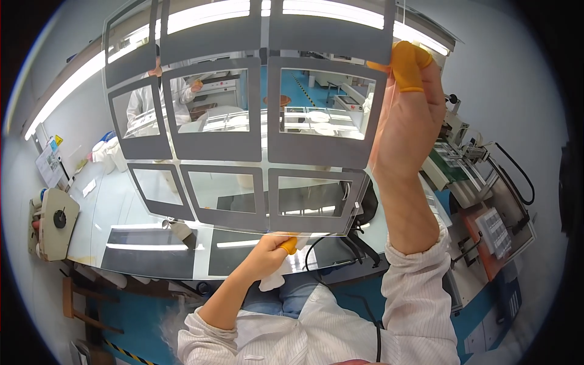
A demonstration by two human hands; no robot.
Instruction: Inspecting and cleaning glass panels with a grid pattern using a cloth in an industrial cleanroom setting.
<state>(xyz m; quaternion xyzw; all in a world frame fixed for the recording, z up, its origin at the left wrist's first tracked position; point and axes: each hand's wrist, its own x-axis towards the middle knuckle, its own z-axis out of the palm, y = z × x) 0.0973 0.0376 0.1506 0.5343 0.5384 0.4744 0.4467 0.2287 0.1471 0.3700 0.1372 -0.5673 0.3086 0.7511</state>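
A large transparent sheet [264, 155] printed with several grey rectangular frames is held up, tilted, in front of me. My right hand [413, 109] wears orange finger cots and grips the sheet's upper right edge between thumb and fingers. Below the sheet's lower edge is my left hand [267, 254], closed, with an orange finger cot showing. A white cloth [272, 281] hangs from its fingers. The fingertips meet the sheet's bottom edge; whether they pinch it I cannot tell.
Beneath the sheet lies a glass-topped table with dark panels [149, 252] and a small metal-coloured piece [180, 231]. A beige machine [56, 225] stands left, other equipment [480, 176] right. Through the sheet a co-worker in a white coat [143, 106] shows. A black cable [310, 252] crosses the front edge.
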